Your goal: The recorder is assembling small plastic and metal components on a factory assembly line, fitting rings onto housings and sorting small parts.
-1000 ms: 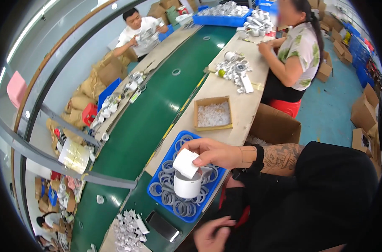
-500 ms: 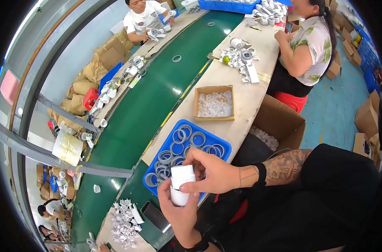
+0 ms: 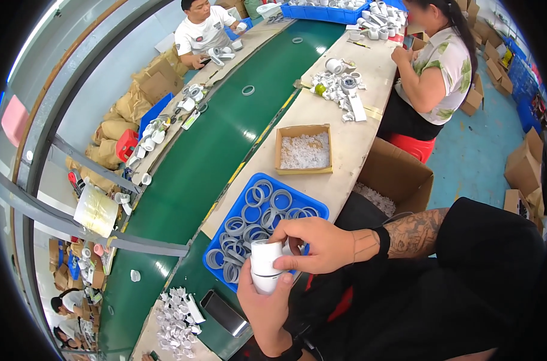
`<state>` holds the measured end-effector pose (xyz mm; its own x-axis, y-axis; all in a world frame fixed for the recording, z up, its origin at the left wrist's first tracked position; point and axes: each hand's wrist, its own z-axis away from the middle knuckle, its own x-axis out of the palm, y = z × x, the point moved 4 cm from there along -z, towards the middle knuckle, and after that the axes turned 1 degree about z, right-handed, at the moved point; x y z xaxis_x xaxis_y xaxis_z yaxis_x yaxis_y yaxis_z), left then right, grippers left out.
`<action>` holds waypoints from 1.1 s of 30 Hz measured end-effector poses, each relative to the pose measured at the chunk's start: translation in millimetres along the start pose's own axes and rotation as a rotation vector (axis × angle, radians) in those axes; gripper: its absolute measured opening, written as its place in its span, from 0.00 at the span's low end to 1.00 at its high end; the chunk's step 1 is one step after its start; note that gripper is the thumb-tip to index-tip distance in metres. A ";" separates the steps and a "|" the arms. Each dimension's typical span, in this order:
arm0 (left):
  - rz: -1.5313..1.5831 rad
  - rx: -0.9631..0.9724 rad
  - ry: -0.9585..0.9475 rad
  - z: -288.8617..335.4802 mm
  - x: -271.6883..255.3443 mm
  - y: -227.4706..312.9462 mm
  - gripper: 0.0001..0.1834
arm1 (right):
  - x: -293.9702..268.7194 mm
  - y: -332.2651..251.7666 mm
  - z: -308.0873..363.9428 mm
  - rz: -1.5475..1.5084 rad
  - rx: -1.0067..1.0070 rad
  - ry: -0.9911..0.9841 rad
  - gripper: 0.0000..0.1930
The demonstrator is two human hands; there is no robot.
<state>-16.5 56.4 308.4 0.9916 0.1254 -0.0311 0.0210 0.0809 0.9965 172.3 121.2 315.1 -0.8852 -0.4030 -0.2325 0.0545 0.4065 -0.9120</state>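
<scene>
My left hand (image 3: pixel 266 313) wraps round the lower part of a white plastic pipe fitting (image 3: pixel 265 259). My right hand (image 3: pixel 324 242) grips its upper part, thumb across the front and fingers behind. A dark line runs round the fitting between the two parts. Another white piece (image 3: pixel 289 246) shows partly under the right hand's curled fingers; its kind is hidden. Just beyond both hands a blue tray (image 3: pixel 215 225) holds several grey rings (image 3: pixel 282 200).
A green conveyor belt (image 3: pixel 192 162) runs along the left. Ahead stands a cardboard box (image 3: pixel 303 150) of small translucent pieces. Near the left hand are a phone (image 3: pixel 224 313) and white plastic parts (image 3: pixel 178 319). Co-workers (image 3: pixel 433 78) sit along the belt.
The fitting's upper and lower parts sit closer together, and less of the lower part shows. Both hands have shifted slightly to the right.
</scene>
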 end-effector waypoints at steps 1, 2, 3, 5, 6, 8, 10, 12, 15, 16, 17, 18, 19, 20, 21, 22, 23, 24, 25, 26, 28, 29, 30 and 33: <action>-0.041 -0.012 0.043 -0.5 -1.0 -1.0 0.39 | -1.0 -2.4 1.3 0.050 -0.024 -0.029 0.20; -0.037 -0.009 0.030 -1.7 -4.9 -4.6 0.39 | -1.6 0.9 3.5 0.063 -0.030 -0.097 0.21; -0.099 0.062 0.022 -2.5 -12.8 -10.3 0.40 | -7.1 0.0 2.9 0.076 -0.025 -0.088 0.21; -0.145 0.138 0.004 8.8 -22.2 -17.2 0.42 | -20.5 -11.2 0.3 0.153 -0.267 -0.179 0.24; 0.069 0.107 -0.001 25.5 -28.1 -13.8 0.37 | -41.9 -21.8 -7.6 0.240 -0.364 -0.111 0.26; 0.384 0.012 -0.012 59.4 -43.2 -21.0 0.39 | -97.7 -25.8 -10.5 0.302 -0.293 0.333 0.27; 0.505 -0.091 0.060 93.3 -64.7 -45.1 0.47 | -164.8 -8.2 -10.0 0.482 -0.269 0.698 0.28; 0.535 -0.133 0.114 108.1 -64.5 -47.2 0.52 | -201.7 24.1 -5.1 0.887 -0.289 0.841 0.32; 0.600 -0.183 -0.078 122.1 -77.1 -75.7 0.50 | -211.9 131.2 34.5 1.173 -0.024 0.676 0.37; 0.599 -0.178 -0.084 119.7 -73.6 -74.1 0.50 | -205.4 181.7 53.4 1.240 0.219 0.457 0.38; 0.581 -0.176 -0.052 118.6 -70.2 -70.6 0.48 | -199.2 192.5 65.7 1.233 0.213 0.456 0.38; 0.561 -0.170 -0.025 115.3 -66.7 -65.5 0.46 | -192.6 197.8 72.5 1.211 0.240 0.378 0.38; 0.554 -0.162 -0.026 111.0 -61.6 -59.0 0.46 | -189.0 203.8 75.3 1.189 0.267 0.303 0.38; 0.521 -0.168 -0.033 107.3 -56.0 -51.6 0.43 | -187.4 195.7 72.3 1.182 0.262 0.310 0.38; 0.489 -0.170 -0.039 102.9 -49.8 -44.7 0.41 | -189.0 172.0 66.0 1.122 0.165 0.449 0.35; 0.479 -0.171 -0.026 100.2 -44.1 -38.5 0.40 | -188.6 147.4 62.3 1.057 0.068 0.588 0.31; 0.436 -0.163 -0.050 95.0 -45.0 -44.6 0.40 | -184.0 122.2 57.5 1.057 0.063 0.607 0.31; 0.389 -0.175 -0.045 91.5 -39.5 -36.2 0.41 | -168.5 94.7 49.7 0.876 -0.028 0.525 0.27; 0.345 -0.188 -0.030 88.6 -32.3 -24.4 0.41 | -149.1 66.0 39.6 0.692 -0.120 0.431 0.23; 0.294 -0.185 -0.015 84.4 -28.4 -14.2 0.42 | -128.5 36.6 29.6 0.547 -0.120 0.317 0.21; 0.218 -0.113 0.006 75.2 -22.3 4.8 0.43 | -82.8 -15.0 12.8 0.290 -0.164 0.105 0.19; 0.136 -0.043 -0.095 63.8 -30.0 -1.8 0.45 | -64.5 -35.4 5.2 0.175 -0.212 0.007 0.21; 0.069 0.052 -0.114 54.8 -31.8 2.1 0.44 | -51.1 -49.6 -5.5 0.173 -0.215 -0.010 0.21; 0.097 0.212 -0.149 31.4 -20.1 23.6 0.40 | -7.9 -75.0 -20.3 -0.062 -0.291 -0.210 0.24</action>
<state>-31.9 24.8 335.0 0.9978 -0.0256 0.0617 -0.0646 -0.1356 0.9887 165.8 110.5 392.2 -0.7666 -0.5818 -0.2717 -0.1567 0.5799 -0.7995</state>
